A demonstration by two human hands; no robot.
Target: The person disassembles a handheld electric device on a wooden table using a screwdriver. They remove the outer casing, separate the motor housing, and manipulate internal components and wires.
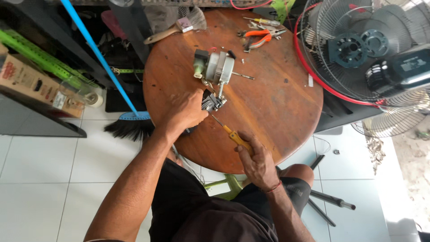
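My left hand [186, 112] pinches the small black part [211, 101] hanging off the fan motor [217, 67], which sits on the desk [277, 103] just beyond it. My right hand [257, 161] grips the yellow screwdriver [230, 133], tip at the part; seating the tip squarely looks like the need.

Black shorts, red wrist thread [272, 188]

Home repair corner, dismantled fan grille [358, 49], pliers [260, 38] on round wooden table [277, 112], tiled floor [49, 179], broom [130, 125]
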